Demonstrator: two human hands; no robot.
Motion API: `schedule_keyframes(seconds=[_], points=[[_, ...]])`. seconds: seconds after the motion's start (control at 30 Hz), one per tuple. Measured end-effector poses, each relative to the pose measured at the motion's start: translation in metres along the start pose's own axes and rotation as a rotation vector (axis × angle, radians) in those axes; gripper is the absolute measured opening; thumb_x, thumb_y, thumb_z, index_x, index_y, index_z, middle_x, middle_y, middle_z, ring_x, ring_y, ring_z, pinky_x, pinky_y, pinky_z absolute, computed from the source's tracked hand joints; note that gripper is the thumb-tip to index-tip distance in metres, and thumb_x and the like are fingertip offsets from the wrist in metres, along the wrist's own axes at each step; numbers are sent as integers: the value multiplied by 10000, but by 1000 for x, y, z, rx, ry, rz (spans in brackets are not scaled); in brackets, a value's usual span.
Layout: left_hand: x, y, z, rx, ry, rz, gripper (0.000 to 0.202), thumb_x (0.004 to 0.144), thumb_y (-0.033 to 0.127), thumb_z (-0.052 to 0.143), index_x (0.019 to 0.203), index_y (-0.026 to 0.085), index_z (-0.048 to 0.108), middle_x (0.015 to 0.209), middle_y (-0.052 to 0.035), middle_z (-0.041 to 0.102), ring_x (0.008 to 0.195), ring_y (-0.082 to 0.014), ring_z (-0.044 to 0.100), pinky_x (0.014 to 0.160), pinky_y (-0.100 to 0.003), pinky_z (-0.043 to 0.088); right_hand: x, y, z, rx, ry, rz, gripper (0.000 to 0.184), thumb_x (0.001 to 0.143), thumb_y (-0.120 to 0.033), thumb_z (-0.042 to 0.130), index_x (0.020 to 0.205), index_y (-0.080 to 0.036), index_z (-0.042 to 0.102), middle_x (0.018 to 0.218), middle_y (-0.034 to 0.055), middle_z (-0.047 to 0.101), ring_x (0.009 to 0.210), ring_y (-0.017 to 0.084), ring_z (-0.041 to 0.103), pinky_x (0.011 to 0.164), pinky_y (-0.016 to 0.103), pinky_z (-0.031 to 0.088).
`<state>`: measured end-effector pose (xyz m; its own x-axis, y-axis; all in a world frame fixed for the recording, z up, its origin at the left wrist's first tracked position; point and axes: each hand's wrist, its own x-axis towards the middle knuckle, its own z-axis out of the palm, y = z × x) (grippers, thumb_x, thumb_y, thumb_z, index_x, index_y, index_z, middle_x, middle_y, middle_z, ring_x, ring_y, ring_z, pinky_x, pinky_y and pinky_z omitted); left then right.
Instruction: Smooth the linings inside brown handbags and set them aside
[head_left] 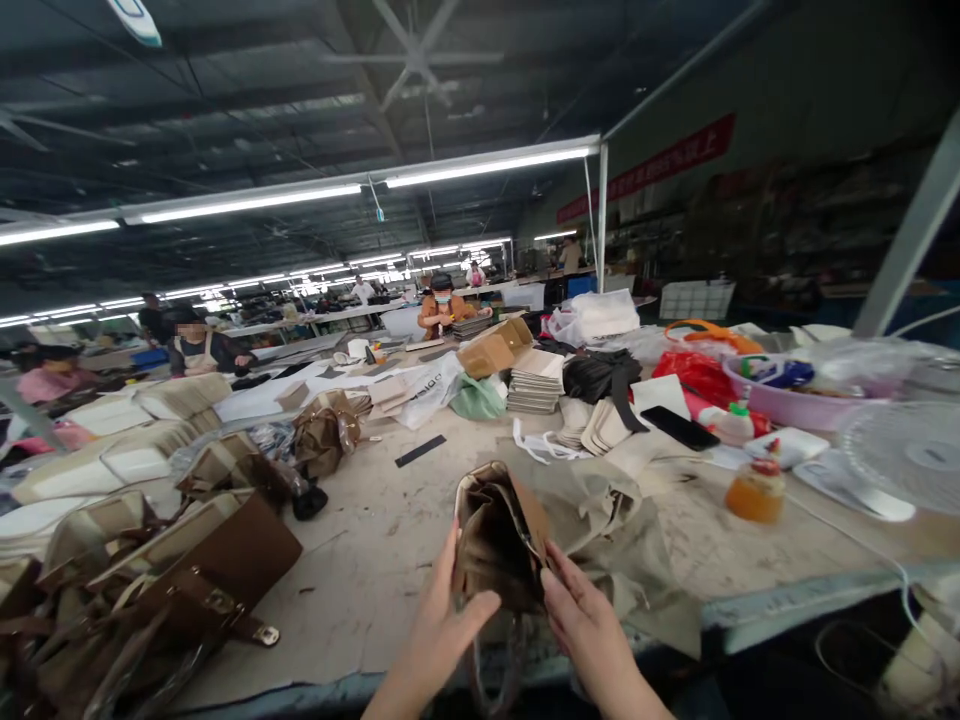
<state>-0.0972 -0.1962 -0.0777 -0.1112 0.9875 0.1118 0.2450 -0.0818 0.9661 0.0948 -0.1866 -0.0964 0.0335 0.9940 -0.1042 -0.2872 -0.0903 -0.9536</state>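
Observation:
A brown handbag (491,540) with its mouth gaping sits at the front edge of the worktable (360,560), between my two hands. My left hand (442,610) lies along the bag's left side, fingers behind it and thumb over the near edge. With fingers and thumb closed on the right rim, my right hand (581,610) grips the bag. A looped handle (499,665) hangs below the opening. Just right of the bag spreads a crumpled grey-green sheet (637,560).
Brown bags (217,560) pile up on the left. A dark strip (421,451) lies mid-table. To the right are a phone (679,428), a jar of orange liquid (756,490), a purple basin (799,400) and a fan (911,450). Co-workers sit at tables beyond.

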Motion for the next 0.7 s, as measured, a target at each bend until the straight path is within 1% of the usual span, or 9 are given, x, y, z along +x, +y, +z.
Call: schedule_keyframes(seconds=[0.07, 0.13, 0.17, 0.23, 0.3, 0.4, 0.5, 0.6, 0.7], points=[[1, 1, 14, 125, 124, -2, 977, 676, 340, 721, 1459, 224, 148, 1462, -98, 331, 1330, -272, 324, 1094, -375, 280, -5, -6, 3, 45, -38, 81, 775, 641, -599, 684, 1281, -189, 534, 693, 26, 623, 571, 148, 552, 500, 244, 446], [11, 1, 20, 195, 195, -58, 964, 667, 309, 714, 1452, 191, 166, 1363, -122, 461, 1234, -272, 447, 1020, -366, 364, -10, -18, 3, 92, -67, 139, 845, 639, -595, 692, 1334, -168, 468, 542, -43, 490, 444, 97, 433, 411, 203, 351], [17, 1, 20, 211, 169, -74, 849, 684, 302, 689, 1415, 170, 278, 1259, -118, 554, 1147, -267, 519, 958, -350, 411, -12, -24, 3, 109, -70, 152, 869, 640, -592, 696, 1351, -161, 441, 511, -67, 426, 417, 80, 383, 392, 191, 311], [27, 9, 12, 230, 50, -62, 495, 730, 283, 618, 1201, 147, 549, 994, -75, 670, 942, -243, 607, 817, -309, 467, -16, -36, 3, 139, -59, 146, 890, 648, -588, 695, 1374, -163, 402, 508, -88, 355, 406, 61, 328, 386, 178, 266], [32, 25, -5, 260, -4, -3, 261, 761, 259, 558, 980, 155, 652, 837, -33, 679, 810, -213, 613, 722, -276, 467, -21, -45, 3, 170, -65, 124, 874, 672, -574, 689, 1388, -188, 372, 532, -87, 347, 422, 58, 321, 395, 175, 259], [32, 60, -39, 418, 65, 92, 262, 775, 270, 552, 1007, 195, 646, 862, -2, 680, 803, -199, 600, 721, -264, 436, -29, -46, 3, 209, -122, 109, 798, 724, -530, 675, 1394, -252, 344, 559, -79, 359, 451, 61, 326, 416, 172, 265], [32, 83, -65, 553, -75, 118, 226, 761, 257, 565, 961, 211, 662, 855, 9, 682, 808, -197, 592, 719, -255, 414, -34, -28, -1, 219, -195, 170, 757, 733, -496, 684, 1378, -283, 349, 556, -76, 376, 450, 67, 327, 413, 176, 264], [34, 78, -74, 581, -252, 49, 167, 715, 227, 584, 851, 194, 676, 767, 17, 675, 741, -189, 588, 661, -237, 402, -33, -3, -17, 190, -250, 287, 752, 712, -518, 690, 1346, -243, 395, 535, -69, 434, 426, 72, 359, 414, 190, 293], [35, 61, -71, 581, -261, 20, 136, 722, 230, 569, 814, 184, 657, 763, 10, 666, 729, -182, 580, 647, -232, 389, -30, -1, -42, -53, -349, 294, 702, 703, -507, 689, 1304, -215, 474, 646, -1, 582, 554, 138, 538, 507, 239, 424]])
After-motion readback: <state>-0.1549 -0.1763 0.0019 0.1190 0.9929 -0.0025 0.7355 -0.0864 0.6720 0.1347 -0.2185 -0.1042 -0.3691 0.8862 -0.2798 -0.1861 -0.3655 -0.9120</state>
